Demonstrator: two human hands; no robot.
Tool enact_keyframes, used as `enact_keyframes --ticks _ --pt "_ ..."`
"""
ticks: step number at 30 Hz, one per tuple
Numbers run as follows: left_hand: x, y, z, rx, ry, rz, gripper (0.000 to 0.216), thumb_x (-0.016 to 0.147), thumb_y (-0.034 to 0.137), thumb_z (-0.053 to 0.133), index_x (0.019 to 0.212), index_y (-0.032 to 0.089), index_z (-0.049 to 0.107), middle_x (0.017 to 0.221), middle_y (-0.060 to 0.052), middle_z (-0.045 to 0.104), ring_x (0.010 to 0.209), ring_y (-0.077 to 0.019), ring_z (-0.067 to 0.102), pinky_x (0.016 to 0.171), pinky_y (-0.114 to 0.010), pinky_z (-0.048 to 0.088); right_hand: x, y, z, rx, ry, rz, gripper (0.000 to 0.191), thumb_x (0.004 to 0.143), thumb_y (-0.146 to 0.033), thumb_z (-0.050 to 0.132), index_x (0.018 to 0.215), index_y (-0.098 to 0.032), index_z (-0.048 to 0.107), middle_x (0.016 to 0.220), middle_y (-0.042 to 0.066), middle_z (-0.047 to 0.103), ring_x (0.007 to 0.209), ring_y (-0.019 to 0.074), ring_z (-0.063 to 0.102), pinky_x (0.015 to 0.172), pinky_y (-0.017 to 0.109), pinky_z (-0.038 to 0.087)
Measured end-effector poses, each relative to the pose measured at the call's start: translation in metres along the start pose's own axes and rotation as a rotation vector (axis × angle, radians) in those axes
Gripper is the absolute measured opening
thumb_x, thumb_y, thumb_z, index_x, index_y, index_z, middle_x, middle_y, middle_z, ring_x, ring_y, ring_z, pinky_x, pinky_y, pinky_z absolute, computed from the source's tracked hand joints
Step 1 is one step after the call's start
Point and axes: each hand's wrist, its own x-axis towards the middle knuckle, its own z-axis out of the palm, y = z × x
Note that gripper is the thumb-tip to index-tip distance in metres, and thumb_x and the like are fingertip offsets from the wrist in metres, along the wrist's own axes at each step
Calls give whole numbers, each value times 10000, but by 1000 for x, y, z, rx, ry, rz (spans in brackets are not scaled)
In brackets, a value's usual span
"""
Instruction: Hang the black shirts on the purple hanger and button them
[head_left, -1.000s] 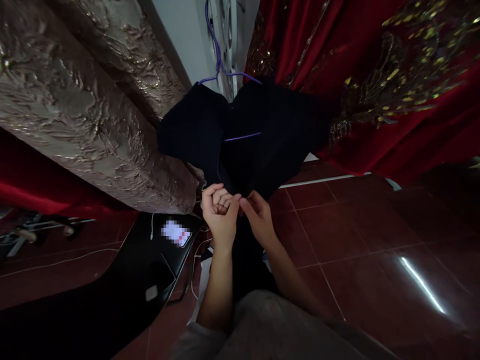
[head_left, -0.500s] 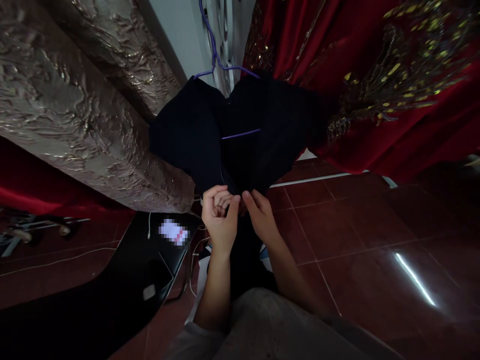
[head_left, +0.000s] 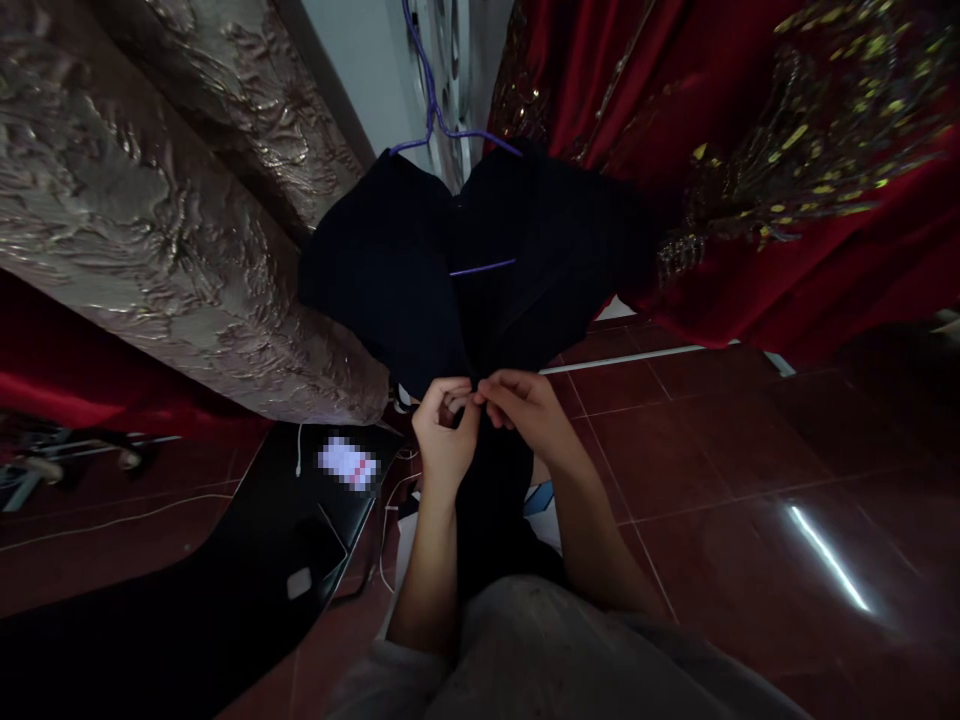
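Note:
A dark navy shirt [head_left: 382,270] hangs on a purple wire hanger [head_left: 433,100], its front parted in a V below the collar. Where the V narrows, my left hand [head_left: 448,425] pinches one front edge between thumb and curled fingers. My right hand [head_left: 521,405] is closed on the opposite edge, its fingertips touching or nearly touching those of the left. Any button or fastener between the fingertips is too dark and small to make out. Below the hands the garment drops down in front of my body.
Rolled embossed beige fabric [head_left: 187,250] leans on the left. Red satin cloth with gold sequins [head_left: 750,220] hangs on the right. A black table [head_left: 225,570] at lower left carries a lit phone [head_left: 346,463] and a small white case [head_left: 298,582]. Red floor tiles [head_left: 720,450] spread to the right.
My right hand has turned inward, its fingers now curled in against the left fingertips. The left hand has shifted slightly right. The shirt's front edges have drawn closer together.

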Motion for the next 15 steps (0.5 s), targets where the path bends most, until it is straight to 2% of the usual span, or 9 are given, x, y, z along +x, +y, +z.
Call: enact_keyframes --ticks 2,4,7,9,12,14,15 --pt "-1 -13 13 -11 59 7 107 853 130 660 944 185 656 850 -18 648 765 -112 659 688 -198 550 21 -25 -3 5 11 -47 336 889 -460 684 726 -166 684 502 -38 512 450 63 398 460 220 290" --pt "1 -28 23 32 80 9 100 825 113 652 900 178 639 814 -13 623 749 -109 640 658 -183 529 48 -57 -2 26 57 -158 319 901 -440 687 738 -165 688 490 -46 507 421 50 374 429 206 256" --pt "3 -47 30 89 66 10 87 823 112 641 876 176 617 779 -3 598 728 -106 625 642 -177 513 85 -103 6 43 169 -346 361 966 -409 639 712 -153 656 484 -54 525 392 26 353 413 177 224" --pt "6 -50 28 112 11 15 64 855 126 637 884 178 613 796 -7 603 742 -110 632 670 -192 528 97 -119 13 28 157 -403 361 991 -353 615 698 -143 639 476 -49 547 368 24 364 397 172 222" --pt "22 -33 20 112 -119 61 57 897 185 675 940 177 638 879 -39 655 817 -137 677 756 -243 572 95 -121 17 -9 94 -379 311 1001 -252 591 711 -143 621 473 -44 558 357 33 389 381 171 246" --pt "45 -9 13 94 -99 171 131 936 252 685 1045 183 661 943 -59 681 852 -151 697 799 -273 586 89 -117 15 -35 77 -343 312 1004 -242 579 707 -150 604 475 -47 538 369 33 397 384 163 262" --pt "60 6 11 97 -45 257 173 968 291 666 1109 192 662 960 -61 682 858 -151 697 813 -282 586 86 -116 13 -43 71 -337 315 1004 -256 581 707 -153 597 479 -50 525 380 32 401 390 156 272"
